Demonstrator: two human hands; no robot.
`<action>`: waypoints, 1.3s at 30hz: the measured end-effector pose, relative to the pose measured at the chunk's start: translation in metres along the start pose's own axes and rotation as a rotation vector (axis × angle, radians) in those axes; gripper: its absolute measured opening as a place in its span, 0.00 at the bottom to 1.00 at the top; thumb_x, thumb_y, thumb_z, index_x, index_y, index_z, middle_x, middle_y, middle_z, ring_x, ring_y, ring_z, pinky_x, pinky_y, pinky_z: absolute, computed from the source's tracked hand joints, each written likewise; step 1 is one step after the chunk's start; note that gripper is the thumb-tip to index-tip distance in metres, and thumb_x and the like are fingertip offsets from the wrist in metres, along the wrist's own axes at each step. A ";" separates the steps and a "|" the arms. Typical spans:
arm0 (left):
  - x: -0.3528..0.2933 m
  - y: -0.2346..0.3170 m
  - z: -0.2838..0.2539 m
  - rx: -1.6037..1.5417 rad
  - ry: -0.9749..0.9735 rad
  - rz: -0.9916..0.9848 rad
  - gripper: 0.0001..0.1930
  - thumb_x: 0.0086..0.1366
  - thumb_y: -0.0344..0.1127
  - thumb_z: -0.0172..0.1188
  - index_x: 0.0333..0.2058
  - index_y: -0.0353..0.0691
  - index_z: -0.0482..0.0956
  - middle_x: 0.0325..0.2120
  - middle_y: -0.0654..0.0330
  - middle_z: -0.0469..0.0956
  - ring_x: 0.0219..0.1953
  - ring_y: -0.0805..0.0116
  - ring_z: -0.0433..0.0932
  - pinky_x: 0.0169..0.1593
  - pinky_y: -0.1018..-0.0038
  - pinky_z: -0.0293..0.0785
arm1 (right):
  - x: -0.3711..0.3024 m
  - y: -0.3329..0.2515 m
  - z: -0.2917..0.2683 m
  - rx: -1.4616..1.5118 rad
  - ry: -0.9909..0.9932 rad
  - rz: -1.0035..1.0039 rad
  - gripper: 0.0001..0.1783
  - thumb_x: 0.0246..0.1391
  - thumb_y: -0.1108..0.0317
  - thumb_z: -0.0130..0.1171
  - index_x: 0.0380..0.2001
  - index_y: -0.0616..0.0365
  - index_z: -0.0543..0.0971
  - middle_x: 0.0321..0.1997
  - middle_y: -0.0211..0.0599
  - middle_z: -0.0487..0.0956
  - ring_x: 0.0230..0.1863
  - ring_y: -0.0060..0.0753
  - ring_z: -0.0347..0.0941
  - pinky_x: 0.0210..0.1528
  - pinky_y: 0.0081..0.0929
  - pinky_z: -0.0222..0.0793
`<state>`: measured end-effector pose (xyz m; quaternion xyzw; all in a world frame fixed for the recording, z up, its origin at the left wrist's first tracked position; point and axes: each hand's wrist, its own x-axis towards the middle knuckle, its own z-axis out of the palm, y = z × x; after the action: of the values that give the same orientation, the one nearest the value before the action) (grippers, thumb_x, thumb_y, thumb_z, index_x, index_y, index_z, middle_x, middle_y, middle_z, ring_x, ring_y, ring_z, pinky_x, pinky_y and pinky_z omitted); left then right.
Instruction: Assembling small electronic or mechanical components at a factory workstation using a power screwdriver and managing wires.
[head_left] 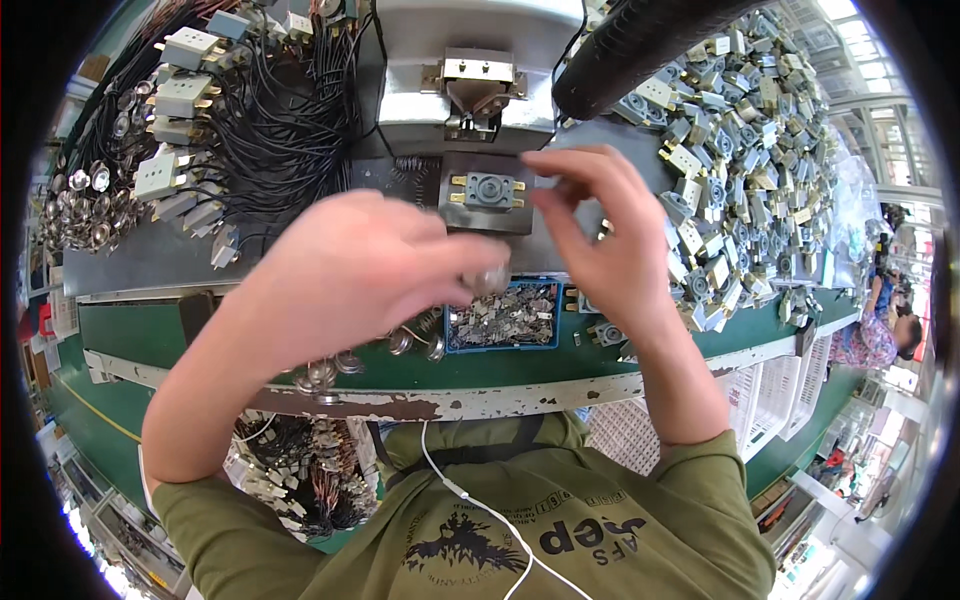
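A small grey block-shaped part (pixel 488 190) with a round centre and brass tabs on both sides rests on a dark metal block (pixel 484 222). My right hand (pixel 615 220) is beside it on the right, thumb and forefinger apart, with nothing seen between them. My left hand (pixel 375 262) is smeared by motion and reaches across in front of the block. Its fingers are closed on a round shiny metal cap (pixel 487 280), also blurred. Behind the block stands a press-like machine with a metal fixture (pixel 480 90).
A blue tray (pixel 502 347) of small metal pieces sits in front of the block. Bundled black wires (pixel 290 130) with white connectors lie left, beside shiny metal cups (pixel 90 190). Grey parts (pixel 725 170) are heaped right. A thick black tube (pixel 640 55) slants overhead.
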<state>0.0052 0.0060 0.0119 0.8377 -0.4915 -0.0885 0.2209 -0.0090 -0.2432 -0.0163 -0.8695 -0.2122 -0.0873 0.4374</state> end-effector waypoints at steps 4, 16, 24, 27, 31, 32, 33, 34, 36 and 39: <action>0.034 -0.024 0.004 -0.189 0.279 -0.184 0.18 0.64 0.40 0.67 0.52 0.48 0.82 0.33 0.54 0.85 0.36 0.52 0.84 0.41 0.60 0.80 | 0.006 -0.017 -0.030 0.107 0.254 -0.212 0.15 0.65 0.82 0.58 0.53 0.63 0.75 0.51 0.41 0.81 0.42 0.22 0.77 0.42 0.20 0.75; 0.041 -0.042 0.018 -0.056 0.043 -0.282 0.17 0.67 0.42 0.64 0.53 0.52 0.82 0.36 0.55 0.86 0.40 0.51 0.84 0.42 0.58 0.80 | 0.075 -0.055 -0.044 0.164 0.765 -0.218 0.27 0.68 0.69 0.57 0.64 0.62 0.60 0.55 0.68 0.74 0.54 0.55 0.76 0.50 0.43 0.79; 0.035 -0.039 0.031 0.087 0.122 -0.250 0.16 0.69 0.42 0.61 0.54 0.50 0.79 0.34 0.57 0.84 0.39 0.55 0.84 0.40 0.61 0.81 | 0.095 -0.060 -0.026 0.391 0.681 -0.301 0.21 0.64 0.70 0.64 0.55 0.62 0.67 0.42 0.52 0.77 0.38 0.39 0.76 0.38 0.33 0.75; 0.033 -0.040 0.032 0.058 0.119 -0.229 0.16 0.69 0.43 0.61 0.54 0.51 0.79 0.33 0.57 0.83 0.39 0.55 0.84 0.39 0.61 0.81 | 0.098 -0.065 -0.019 0.469 0.649 -0.322 0.19 0.62 0.70 0.66 0.51 0.61 0.70 0.37 0.46 0.79 0.32 0.34 0.76 0.33 0.29 0.74; 0.033 -0.037 0.028 0.043 0.044 -0.304 0.16 0.69 0.44 0.60 0.54 0.52 0.79 0.32 0.57 0.83 0.39 0.55 0.84 0.39 0.60 0.80 | 0.110 -0.064 -0.010 0.580 0.603 -0.367 0.17 0.60 0.71 0.70 0.46 0.61 0.73 0.31 0.38 0.80 0.24 0.26 0.76 0.27 0.24 0.71; 0.034 -0.035 0.028 0.042 0.052 -0.307 0.16 0.69 0.44 0.60 0.54 0.52 0.79 0.32 0.57 0.83 0.39 0.55 0.84 0.39 0.60 0.80 | 0.111 -0.063 -0.009 0.605 0.591 -0.374 0.16 0.59 0.71 0.71 0.45 0.61 0.74 0.29 0.36 0.81 0.21 0.24 0.76 0.25 0.23 0.71; 0.035 -0.034 0.028 0.033 0.054 -0.303 0.17 0.69 0.44 0.61 0.54 0.52 0.79 0.32 0.58 0.83 0.39 0.55 0.84 0.39 0.60 0.80 | 0.113 -0.051 -0.009 0.522 0.570 -0.364 0.16 0.59 0.72 0.71 0.44 0.61 0.73 0.28 0.35 0.80 0.20 0.24 0.75 0.24 0.23 0.71; 0.036 -0.036 0.028 0.027 0.054 -0.298 0.17 0.69 0.44 0.61 0.55 0.51 0.79 0.32 0.58 0.83 0.39 0.55 0.84 0.39 0.60 0.80 | 0.114 -0.050 -0.005 0.523 0.568 -0.369 0.16 0.59 0.72 0.71 0.44 0.61 0.73 0.28 0.35 0.80 0.20 0.24 0.75 0.24 0.23 0.71; 0.037 -0.037 0.027 0.030 0.049 -0.300 0.17 0.69 0.43 0.61 0.55 0.52 0.79 0.32 0.58 0.83 0.39 0.55 0.84 0.39 0.60 0.81 | 0.115 -0.053 0.003 0.524 0.667 -0.382 0.17 0.59 0.73 0.71 0.45 0.61 0.72 0.28 0.35 0.80 0.20 0.24 0.75 0.24 0.22 0.70; 0.037 -0.036 0.029 0.024 0.050 -0.306 0.18 0.68 0.42 0.62 0.55 0.53 0.79 0.32 0.57 0.82 0.38 0.54 0.84 0.39 0.60 0.80 | 0.115 -0.062 0.004 0.551 0.684 -0.316 0.17 0.59 0.74 0.70 0.44 0.62 0.72 0.28 0.35 0.80 0.21 0.24 0.76 0.24 0.23 0.70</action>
<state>0.0417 -0.0192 -0.0277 0.9073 -0.3535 -0.0944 0.2072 0.0666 -0.1738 0.0653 -0.5992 -0.2008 -0.3750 0.6783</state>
